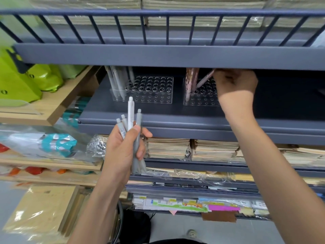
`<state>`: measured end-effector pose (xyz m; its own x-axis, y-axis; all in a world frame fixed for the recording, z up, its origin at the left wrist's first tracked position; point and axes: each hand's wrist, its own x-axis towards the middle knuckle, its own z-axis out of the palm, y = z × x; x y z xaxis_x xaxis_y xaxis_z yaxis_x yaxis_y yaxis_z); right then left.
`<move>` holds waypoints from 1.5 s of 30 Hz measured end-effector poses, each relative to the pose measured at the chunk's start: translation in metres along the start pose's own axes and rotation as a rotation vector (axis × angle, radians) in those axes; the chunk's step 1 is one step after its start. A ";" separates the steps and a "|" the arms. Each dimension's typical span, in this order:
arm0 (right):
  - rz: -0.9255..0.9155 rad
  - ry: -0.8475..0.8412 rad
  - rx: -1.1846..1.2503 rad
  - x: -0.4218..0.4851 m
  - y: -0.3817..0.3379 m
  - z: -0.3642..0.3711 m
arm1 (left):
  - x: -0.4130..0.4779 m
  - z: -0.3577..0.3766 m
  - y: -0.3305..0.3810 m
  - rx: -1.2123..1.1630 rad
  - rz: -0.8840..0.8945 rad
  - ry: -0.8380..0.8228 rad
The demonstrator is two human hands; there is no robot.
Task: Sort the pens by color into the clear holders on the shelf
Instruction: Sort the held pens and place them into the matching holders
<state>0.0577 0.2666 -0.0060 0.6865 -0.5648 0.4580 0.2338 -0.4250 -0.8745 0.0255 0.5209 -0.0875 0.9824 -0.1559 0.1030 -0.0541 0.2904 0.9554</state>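
there right hand [234, 81] pinches pink pen [204, 79].

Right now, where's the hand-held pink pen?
Head view, right of centre: right hand holds the pink pen tilted over the right clear holder, beside the standing pink pens.

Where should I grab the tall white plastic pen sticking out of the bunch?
Pinch the tall white plastic pen by its bare upper barrel, coming from above. It stands upright, higher than the grey plastic pens beside it, while the left hand wraps its lower half.
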 end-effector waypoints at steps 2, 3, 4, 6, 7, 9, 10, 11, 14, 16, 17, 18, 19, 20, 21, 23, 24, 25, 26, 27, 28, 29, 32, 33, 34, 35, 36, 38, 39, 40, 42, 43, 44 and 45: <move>0.002 -0.032 -0.168 0.007 0.003 0.006 | 0.001 -0.001 0.000 0.015 0.004 -0.006; -0.025 -0.046 -0.253 0.010 0.003 0.009 | 0.001 -0.002 0.000 0.020 0.007 -0.004; -0.061 -0.066 -0.351 0.011 0.002 0.011 | 0.001 -0.002 0.001 0.025 0.010 0.000; -0.103 -0.131 -0.506 0.014 0.002 0.015 | 0.002 -0.002 0.003 0.046 0.016 0.016; -0.099 -0.164 -0.544 0.015 0.001 0.017 | 0.002 -0.003 0.003 0.061 0.017 0.021; -0.070 -0.222 -0.607 0.015 -0.002 0.018 | 0.001 -0.005 0.005 0.077 0.019 0.033; -0.069 -0.243 -0.621 0.016 -0.005 0.019 | 0.001 -0.007 0.005 0.078 0.020 0.039; -0.074 -0.261 -0.639 0.016 -0.007 0.019 | 0.001 -0.008 0.004 0.079 0.018 0.045; -0.085 -0.303 -0.688 0.015 -0.013 0.020 | 0.000 -0.008 0.005 0.076 0.002 0.059; -0.104 -0.309 -0.689 0.016 -0.013 0.021 | 0.001 -0.007 0.005 0.074 -0.013 0.069; -0.112 -0.315 -0.692 0.016 -0.011 0.021 | 0.001 -0.007 0.005 0.068 -0.019 0.070; -0.122 -0.310 -0.685 0.016 -0.010 0.020 | 0.002 -0.006 0.006 0.058 -0.020 0.067; -0.124 -0.307 -0.668 0.018 -0.008 0.020 | 0.002 -0.005 0.006 0.051 -0.016 0.057; -0.110 -0.300 -0.646 0.018 -0.004 0.018 | 0.002 -0.005 0.006 0.046 -0.016 0.045; -0.070 -0.282 -0.586 0.017 -0.005 0.018 | 0.002 -0.004 0.006 0.042 -0.017 0.033; -0.003 -0.179 -0.425 0.011 -0.009 0.013 | 0.002 -0.003 0.006 0.050 -0.017 0.010; 0.006 -0.093 -0.307 0.004 -0.014 0.009 | 0.002 -0.002 0.005 0.060 -0.016 0.007; 0.020 -0.044 -0.182 -0.003 -0.015 0.003 | 0.003 0.000 0.004 0.069 -0.015 0.008; -0.020 -0.068 -0.143 -0.013 -0.016 -0.002 | 0.003 0.002 0.003 0.069 -0.016 0.007; -0.033 -0.179 -0.118 -0.024 -0.017 -0.002 | 0.003 0.005 0.002 0.065 -0.019 0.003; -0.017 -0.287 -0.128 -0.032 -0.016 -0.003 | 0.004 0.008 0.001 0.060 -0.024 -0.001; 0.011 -0.404 -0.104 -0.041 -0.017 -0.002 | 0.004 0.012 0.000 0.059 -0.030 -0.004; 0.031 -0.582 -0.034 -0.059 -0.018 -0.001 | 0.005 0.024 -0.002 0.074 -0.031 -0.021; 0.031 -0.614 -0.009 -0.063 -0.017 0.000 | 0.005 0.028 -0.003 0.073 -0.031 -0.030; 0.034 -0.636 0.012 -0.066 -0.016 0.001 | 0.005 0.031 -0.004 0.072 -0.032 -0.040; 0.043 -0.655 0.028 -0.068 -0.016 0.001 | 0.005 0.035 -0.004 0.069 -0.034 -0.051; 0.050 -0.671 0.042 -0.069 -0.016 0.000 | 0.005 0.038 -0.005 0.066 -0.035 -0.061; 0.088 -0.684 0.096 -0.067 -0.014 -0.004 | 0.004 0.042 -0.006 0.055 -0.037 -0.081; 0.109 -0.667 0.128 -0.065 -0.014 -0.007 | 0.003 0.043 -0.006 0.057 -0.039 -0.087; 0.129 -0.628 0.161 -0.062 -0.013 -0.010 | 0.003 0.044 -0.007 0.070 -0.040 -0.087; 0.184 -0.488 0.242 -0.057 -0.012 -0.016 | 0.001 0.045 -0.008 0.098 -0.048 -0.074; 0.208 -0.434 0.281 -0.055 -0.011 -0.019 | 0.001 0.046 -0.008 0.093 -0.056 -0.064; 0.228 -0.423 0.296 -0.054 -0.010 -0.021 | 0.000 0.048 -0.009 0.077 -0.063 -0.057; 0.242 -0.455 0.282 -0.056 -0.009 -0.021 | -0.001 0.049 -0.009 0.064 -0.066 -0.056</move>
<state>0.0023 0.2872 -0.0201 0.9552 -0.2352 0.1798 0.1648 -0.0819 -0.9829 0.0161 0.4725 -0.0827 0.9728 -0.2257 0.0532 -0.0030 0.2172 0.9761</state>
